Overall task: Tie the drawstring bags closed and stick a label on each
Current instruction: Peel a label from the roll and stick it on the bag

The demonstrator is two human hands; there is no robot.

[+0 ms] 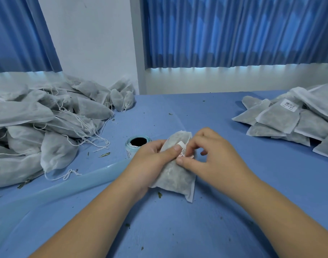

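At the far left of the blue-covered table (pixel 178 229) a heap of grey bags (pixel 38 123) is seen, with white drawstrings trailing loose from it; a pale translucent backing strip (pixel 66 185) is laid from the near left edge towards the centre; just behind its far end a label roll (pixel 138 144) is stood on end, close beside the left hand (pixel 150 159). The two hands are brought together over one bag (pixel 176 174), which is lifted at its far end while its near corner is rested on the cloth; the bag's left edge is gripped by the left hand, fingers curled under and thumb laid on top. A small white label (pixel 182 150) is found on the bag's upper face, between the two thumbs; it is pinched by the thumb and forefinger of the right hand (pixel 213 155), whose other fingers are curled above the bag's right side. Well apart, at the far right, a stack of flat bags (pixel 293 118) is piled, a printed label being shown on one; dry leaf crumbs (pixel 159 194) are scattered over the cloth.
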